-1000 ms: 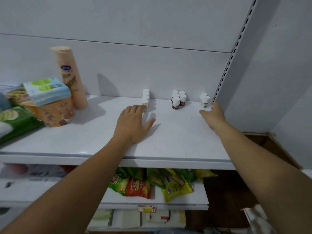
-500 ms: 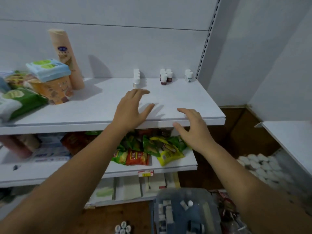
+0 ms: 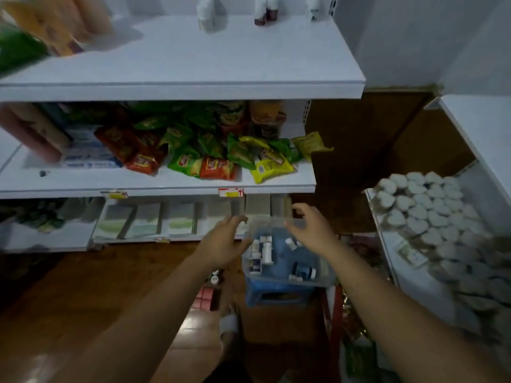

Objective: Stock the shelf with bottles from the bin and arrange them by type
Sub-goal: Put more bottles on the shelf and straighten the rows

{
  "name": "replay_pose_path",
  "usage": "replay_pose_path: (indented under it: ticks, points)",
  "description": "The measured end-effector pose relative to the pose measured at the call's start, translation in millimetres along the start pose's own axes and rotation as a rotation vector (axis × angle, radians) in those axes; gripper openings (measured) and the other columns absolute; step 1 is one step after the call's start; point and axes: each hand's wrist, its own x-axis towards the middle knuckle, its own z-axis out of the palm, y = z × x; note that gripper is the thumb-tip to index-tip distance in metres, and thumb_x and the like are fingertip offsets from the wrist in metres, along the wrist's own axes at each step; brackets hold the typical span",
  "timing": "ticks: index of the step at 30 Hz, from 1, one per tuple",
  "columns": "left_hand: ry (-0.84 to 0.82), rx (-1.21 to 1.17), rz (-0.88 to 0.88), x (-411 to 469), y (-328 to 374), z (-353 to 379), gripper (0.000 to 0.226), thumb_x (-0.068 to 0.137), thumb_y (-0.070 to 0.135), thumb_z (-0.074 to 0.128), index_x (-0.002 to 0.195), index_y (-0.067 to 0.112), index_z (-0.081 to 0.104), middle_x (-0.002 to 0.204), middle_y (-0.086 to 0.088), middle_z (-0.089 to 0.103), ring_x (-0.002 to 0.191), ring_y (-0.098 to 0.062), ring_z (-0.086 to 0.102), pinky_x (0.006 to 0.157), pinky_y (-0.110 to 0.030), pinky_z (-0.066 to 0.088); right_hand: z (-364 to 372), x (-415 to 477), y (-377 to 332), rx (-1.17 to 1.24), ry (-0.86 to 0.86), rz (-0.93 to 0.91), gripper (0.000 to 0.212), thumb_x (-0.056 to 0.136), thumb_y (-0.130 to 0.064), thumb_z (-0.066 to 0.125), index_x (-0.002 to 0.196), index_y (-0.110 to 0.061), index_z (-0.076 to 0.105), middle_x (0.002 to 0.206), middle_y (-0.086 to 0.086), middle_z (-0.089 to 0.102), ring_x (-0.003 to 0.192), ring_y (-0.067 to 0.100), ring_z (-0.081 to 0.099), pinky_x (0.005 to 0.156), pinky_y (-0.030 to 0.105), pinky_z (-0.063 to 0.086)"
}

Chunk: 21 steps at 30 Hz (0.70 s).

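Several small bottles point(image 3: 266, 251) lie jumbled in a clear plastic bin point(image 3: 322, 273), below the left hand point(image 3: 225, 240), which hovers at the bin's left rim, and the right hand point(image 3: 309, 230), over its far edge; both are loosely spread and hold nothing. The bin sits on a blue stool point(image 3: 276, 295) on a wooden floor point(image 3: 83, 286), before a white shelf point(image 3: 193, 59) with a few standing bottles point(image 3: 260, 15) along its back edge and snack packets point(image 3: 215, 164) on the tier beneath.
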Motion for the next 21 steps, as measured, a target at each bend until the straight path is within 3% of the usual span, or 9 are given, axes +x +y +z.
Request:
replay_pose_path:
  ticks: [6,11,16,21]
  points:
    - [-0.224,-0.046,-0.066,30,-18,93,0.062,0.095,0.036,0.073,0.150,0.019,0.049,0.143,-0.011,0.058,0.124,-0.028,0.060,0.100,-0.030,0.046,68,17,88,0.062,-0.158,0.241,0.065,0.095,-0.039,0.074,0.150,-0.016,0.047,0.149,0.007,0.053,0.134,0.027,0.053,0.102,0.037,0.047]
    - [-0.409,-0.064,-0.110,96,-35,191,0.063,0.095,0.021,0.071,0.149,0.005,0.043,0.135,-0.025,0.056,0.118,-0.042,0.061,0.096,-0.041,0.050,119,49,177,-0.053,-0.269,0.396,0.064,0.095,-0.029,0.074,0.149,-0.010,0.045,0.147,0.013,0.055,0.129,0.034,0.056,0.102,0.043,0.050]
    - [-0.469,0.110,-0.192,151,-71,271,0.077,0.096,0.026,0.067,0.158,0.007,0.024,0.144,-0.028,0.049,0.130,-0.045,0.052,0.104,-0.046,0.049,162,83,249,-0.193,-0.353,0.458,0.060,0.086,-0.033,0.080,0.133,-0.012,0.052,0.132,0.013,0.060,0.118,0.034,0.061,0.096,0.047,0.054]
    - [-0.441,0.394,-0.169,169,-91,309,0.089,0.091,0.054,0.071,0.157,0.022,0.020,0.149,-0.016,0.047,0.137,-0.040,0.039,0.103,-0.049,0.044,189,101,284,-0.537,-0.420,0.343,0.053,0.081,-0.033,0.077,0.125,-0.019,0.052,0.119,0.009,0.061,0.110,0.032,0.063,0.087,0.040,0.053]
